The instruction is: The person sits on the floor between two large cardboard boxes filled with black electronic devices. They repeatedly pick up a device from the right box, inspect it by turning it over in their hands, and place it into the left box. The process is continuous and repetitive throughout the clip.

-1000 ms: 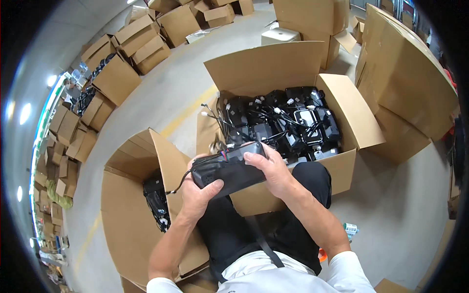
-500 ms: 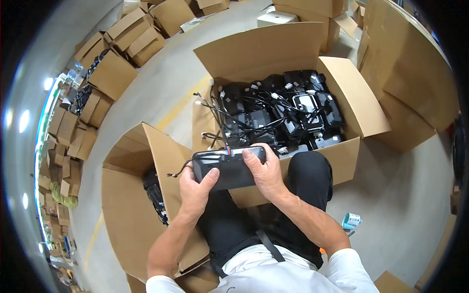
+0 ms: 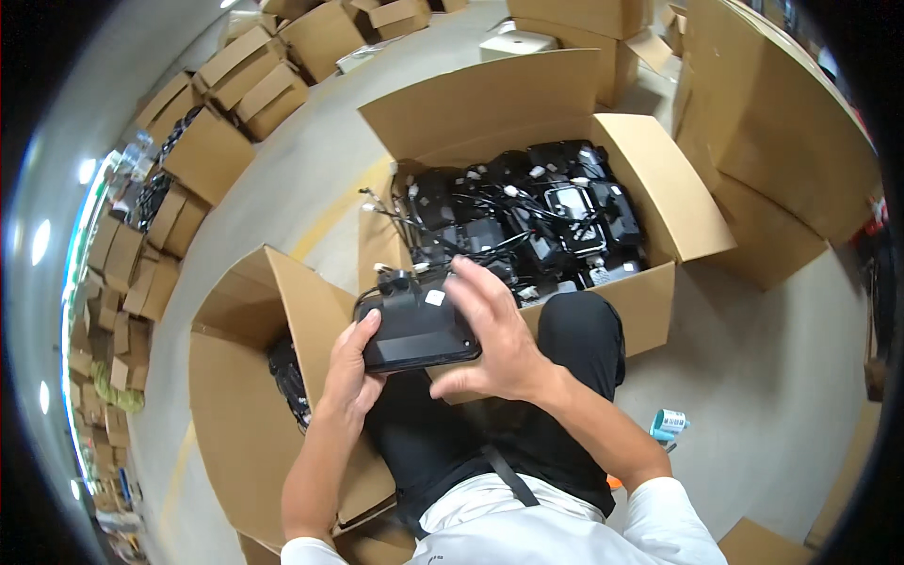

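Observation:
Between my hands, above my lap, is a flat black electronic device with a round mount on top and a small white sticker. My left hand grips its left end, thumb on the face. At its right end my right hand is spread, fingers apart and slightly blurred; whether it touches the device I cannot tell. Just beyond stands an open cardboard box packed with similar black devices, their cables and white connectors lying on top.
Close on my left is another open carton with black units inside. Tall cartons stand at the right. A blue-and-white roll lies on the floor right of my knee. Many boxes line the far left.
The device has been turned over, so the side with the mount and sticker now shows. My right hand has gone from gripping to spread fingers. The view has shifted slightly.

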`<action>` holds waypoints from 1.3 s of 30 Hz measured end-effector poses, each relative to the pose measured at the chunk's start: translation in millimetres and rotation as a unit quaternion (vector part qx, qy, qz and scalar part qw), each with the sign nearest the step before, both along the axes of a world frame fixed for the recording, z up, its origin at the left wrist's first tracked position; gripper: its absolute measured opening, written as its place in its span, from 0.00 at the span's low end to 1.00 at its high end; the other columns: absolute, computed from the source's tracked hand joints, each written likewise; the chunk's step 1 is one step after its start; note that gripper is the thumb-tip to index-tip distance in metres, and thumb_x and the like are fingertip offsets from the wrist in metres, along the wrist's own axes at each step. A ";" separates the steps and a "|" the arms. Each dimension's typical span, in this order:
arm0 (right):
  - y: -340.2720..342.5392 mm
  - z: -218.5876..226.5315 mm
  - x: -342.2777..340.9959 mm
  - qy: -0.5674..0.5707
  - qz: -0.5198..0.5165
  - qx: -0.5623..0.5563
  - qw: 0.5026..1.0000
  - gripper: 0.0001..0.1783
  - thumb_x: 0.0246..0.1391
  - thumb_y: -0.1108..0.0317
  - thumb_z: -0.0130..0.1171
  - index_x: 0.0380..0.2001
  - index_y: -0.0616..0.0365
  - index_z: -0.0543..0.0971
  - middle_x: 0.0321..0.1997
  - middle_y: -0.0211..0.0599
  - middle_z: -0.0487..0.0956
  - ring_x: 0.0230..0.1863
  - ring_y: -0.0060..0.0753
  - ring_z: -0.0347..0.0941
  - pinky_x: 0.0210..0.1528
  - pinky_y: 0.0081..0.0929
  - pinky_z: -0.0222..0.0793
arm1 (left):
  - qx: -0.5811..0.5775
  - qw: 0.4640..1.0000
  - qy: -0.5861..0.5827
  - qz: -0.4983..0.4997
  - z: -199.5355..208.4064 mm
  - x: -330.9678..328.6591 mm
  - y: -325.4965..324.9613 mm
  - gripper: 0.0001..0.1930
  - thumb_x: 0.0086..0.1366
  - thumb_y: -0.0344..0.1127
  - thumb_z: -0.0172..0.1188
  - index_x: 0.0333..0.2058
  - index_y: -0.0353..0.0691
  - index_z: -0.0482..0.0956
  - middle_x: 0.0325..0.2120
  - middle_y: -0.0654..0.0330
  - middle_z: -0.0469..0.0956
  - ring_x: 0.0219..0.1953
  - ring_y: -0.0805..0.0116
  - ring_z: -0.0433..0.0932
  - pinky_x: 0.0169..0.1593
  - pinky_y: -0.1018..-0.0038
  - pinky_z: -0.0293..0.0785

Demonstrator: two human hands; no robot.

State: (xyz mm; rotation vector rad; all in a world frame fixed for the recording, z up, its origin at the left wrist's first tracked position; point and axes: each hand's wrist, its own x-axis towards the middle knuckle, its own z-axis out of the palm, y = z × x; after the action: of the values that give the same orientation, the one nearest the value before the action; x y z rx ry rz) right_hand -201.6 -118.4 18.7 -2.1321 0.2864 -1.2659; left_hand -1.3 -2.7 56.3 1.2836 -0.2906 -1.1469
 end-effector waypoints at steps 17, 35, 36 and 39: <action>-12.3 -19.6 -22.0 0.002 0.149 0.416 0.897 0.36 0.49 0.60 0.79 0.54 0.65 0.71 0.46 0.39 0.81 0.46 0.25 0.77 0.48 0.25 0.77 | -0.048 0.947 -0.278 -0.155 17.0 -15.1 3.1 0.43 0.53 0.45 0.79 0.61 0.29 0.69 0.51 0.56 0.79 0.53 0.69 0.77 0.59 0.69 0.72; -3.0 -18.7 -50.0 0.157 0.094 0.342 0.922 0.49 0.41 0.53 0.82 0.58 0.68 0.67 0.48 0.51 0.81 0.50 0.39 0.81 0.54 0.33 0.76 | 0.019 0.951 -0.290 -0.105 -28.3 -30.8 22.3 0.21 0.69 0.49 0.56 0.43 0.32 0.75 0.26 0.70 0.71 0.29 0.81 0.65 0.35 0.81 0.63; -1.8 -18.5 -52.9 0.168 0.096 0.344 0.919 0.51 0.41 0.52 0.82 0.60 0.68 0.66 0.49 0.52 0.80 0.51 0.41 0.80 0.55 0.33 0.75 | 0.012 0.945 -0.306 -0.113 -28.0 -32.3 20.1 0.22 0.69 0.50 0.57 0.43 0.32 0.76 0.26 0.70 0.71 0.29 0.81 0.65 0.35 0.80 0.64; -1.5 -15.4 -64.6 0.201 0.135 0.366 0.899 0.54 0.41 0.52 0.82 0.63 0.68 0.61 0.53 0.54 0.79 0.53 0.44 0.79 0.57 0.34 0.74 | 0.003 0.934 -0.330 -0.138 -27.5 -31.8 18.3 0.27 0.67 0.56 0.59 0.41 0.30 0.77 0.30 0.62 0.76 0.32 0.76 0.72 0.38 0.78 0.69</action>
State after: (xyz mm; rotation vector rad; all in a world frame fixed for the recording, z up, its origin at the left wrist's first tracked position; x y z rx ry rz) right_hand -266.1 -119.9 3.3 -1.6592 0.5244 -0.4297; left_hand -33.1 15.6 28.8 1.6446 -0.9905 -0.9083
